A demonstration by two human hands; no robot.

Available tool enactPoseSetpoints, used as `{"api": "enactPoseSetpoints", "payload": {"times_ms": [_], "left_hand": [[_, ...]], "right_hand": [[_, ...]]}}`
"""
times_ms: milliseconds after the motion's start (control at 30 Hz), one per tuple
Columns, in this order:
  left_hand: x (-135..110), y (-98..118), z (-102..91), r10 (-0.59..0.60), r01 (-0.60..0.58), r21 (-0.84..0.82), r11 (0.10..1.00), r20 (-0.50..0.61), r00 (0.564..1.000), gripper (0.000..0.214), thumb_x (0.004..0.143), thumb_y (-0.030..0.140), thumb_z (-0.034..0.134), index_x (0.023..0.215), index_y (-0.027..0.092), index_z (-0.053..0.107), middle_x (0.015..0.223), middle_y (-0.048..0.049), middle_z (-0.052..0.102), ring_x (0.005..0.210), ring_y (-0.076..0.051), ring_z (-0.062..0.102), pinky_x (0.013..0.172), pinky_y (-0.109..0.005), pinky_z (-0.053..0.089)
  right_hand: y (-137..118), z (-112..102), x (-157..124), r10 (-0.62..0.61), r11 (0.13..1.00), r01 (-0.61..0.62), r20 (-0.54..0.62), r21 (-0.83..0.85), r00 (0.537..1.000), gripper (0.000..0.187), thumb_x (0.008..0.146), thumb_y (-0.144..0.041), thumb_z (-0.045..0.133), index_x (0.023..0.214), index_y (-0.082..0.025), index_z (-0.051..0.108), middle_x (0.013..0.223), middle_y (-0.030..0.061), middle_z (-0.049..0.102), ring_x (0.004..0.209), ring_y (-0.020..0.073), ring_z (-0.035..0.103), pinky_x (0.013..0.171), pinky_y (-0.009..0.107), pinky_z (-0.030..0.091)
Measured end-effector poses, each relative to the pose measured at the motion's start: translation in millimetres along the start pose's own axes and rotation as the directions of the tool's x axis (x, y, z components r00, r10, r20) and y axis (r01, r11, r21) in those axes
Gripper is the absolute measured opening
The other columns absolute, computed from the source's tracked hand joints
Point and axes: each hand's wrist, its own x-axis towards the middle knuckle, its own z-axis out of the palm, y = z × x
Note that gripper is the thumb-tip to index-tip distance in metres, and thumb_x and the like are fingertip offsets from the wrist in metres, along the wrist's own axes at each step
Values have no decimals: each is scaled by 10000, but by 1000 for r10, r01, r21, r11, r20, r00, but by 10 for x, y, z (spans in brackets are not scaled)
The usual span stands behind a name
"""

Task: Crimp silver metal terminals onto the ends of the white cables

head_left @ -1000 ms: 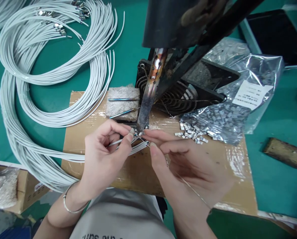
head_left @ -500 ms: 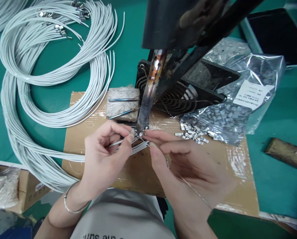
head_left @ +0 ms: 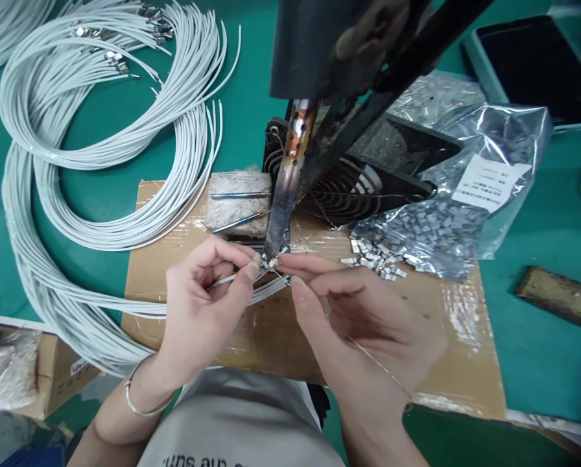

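Note:
My left hand (head_left: 213, 305) pinches the end of a white wire (head_left: 224, 280) between thumb and forefinger, right under the tip of a soldering iron (head_left: 283, 201). My right hand (head_left: 363, 318) is closed on a thin solder wire (head_left: 378, 363), which runs across the palm and reaches the iron's tip. A small metal terminal (head_left: 273, 262) shows at the tip, between the fingertips of both hands. How it meets the wire end is too small to make out. More white wires (head_left: 268, 291) lie just beneath the hands.
Coiled white wire bundles (head_left: 52, 149) fill the left. A pad with two thin metal rods (head_left: 239, 217) sits behind my left hand. Loose metal pieces (head_left: 380, 258) spill from a clear bag (head_left: 495, 188). A black fan (head_left: 349, 194) stands behind the iron; a brown block (head_left: 560, 296) lies right.
The view has shifted slightly, so the iron, fan and bag sit a little further left. Both hands keep their grips at the iron's tip, almost unmoved.

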Motion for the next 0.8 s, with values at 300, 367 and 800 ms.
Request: {"api": "enactPoseSetpoints", "payload": {"times_ms": [300,367,800], "left_hand": [[-1,-22,-21,-4,4,6,1000,57,998,120,869,120,800,781,181,745,897,0,767,633,-55,590,566,-138,459],[0,-13,-28,-3,1,22,1000,71,997,123,867,118,795,776,181,741,891,4,762,618,-49,564,558,-140,440],[11,-14,-6,40,-42,129,991,20,999,121,799,119,779,724,192,718,857,-12,787,638,-93,594,523,-208,384]], "right_hand": [[-7,-8,40,44,998,-45,30,49,999,214,904,-55,762,823,-242,699,1045,7,872,932,175,843,801,257,663],[-2,-13,41,44,996,-46,36,77,998,207,903,-53,767,834,-236,701,1062,16,872,935,181,846,814,258,670],[8,13,34,16,996,-18,19,83,1000,231,895,-17,757,836,-233,700,1066,14,869,962,168,844,839,237,672]]}}
